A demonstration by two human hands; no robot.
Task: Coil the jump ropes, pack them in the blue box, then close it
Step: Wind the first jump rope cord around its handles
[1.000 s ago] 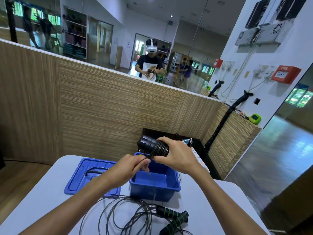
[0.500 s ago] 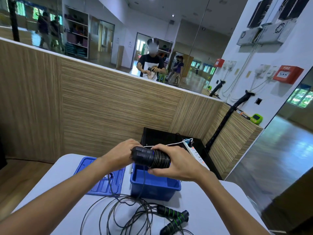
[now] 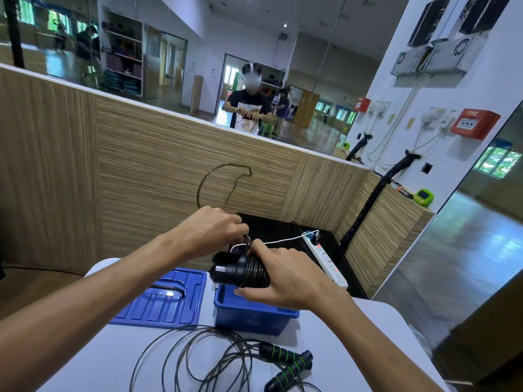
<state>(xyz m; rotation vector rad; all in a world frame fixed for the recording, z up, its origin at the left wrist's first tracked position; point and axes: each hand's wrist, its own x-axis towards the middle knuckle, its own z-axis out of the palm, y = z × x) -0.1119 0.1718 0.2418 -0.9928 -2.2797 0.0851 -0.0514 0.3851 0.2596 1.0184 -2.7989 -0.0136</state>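
Above the blue box: we hold two black rope handles side by side, with black cord wound round them.
Right hand point(image 3: 285, 274): our fingers are curled round the black handles point(image 3: 235, 271) and the wound cord, a tight grip, just over the blue box point(image 3: 254, 316).
Left hand point(image 3: 213, 229): it is behind the box and a bit higher; our fingers are curled and pinch the thin cord point(image 3: 223, 181).
Cord: from the left hand it swings up in a loop in front of the wooden wall point(image 3: 141, 176), behind the box.
Blue box: it stands open on the white desk point(image 3: 93, 360), under our right hand. We cannot tell what lies in it.
Blue lid point(image 3: 167, 301): it lies flat on the desk, just left of the box and touching or almost touching it.
Second rope point(image 3: 195, 360): its loose cord lies in messy rings on the desk, in front of the box.
Green and black handles point(image 3: 285, 363): two of them lie in front of the box, a bit to the right, close to each other at the end of the loose cord.
Power strip point(image 3: 325, 258): white, behind the box to the right, with a thin white wire plugged in.
Mirror point(image 3: 254, 80): it sits above the wooden wall, far behind the box, and shows a person holding a rope.
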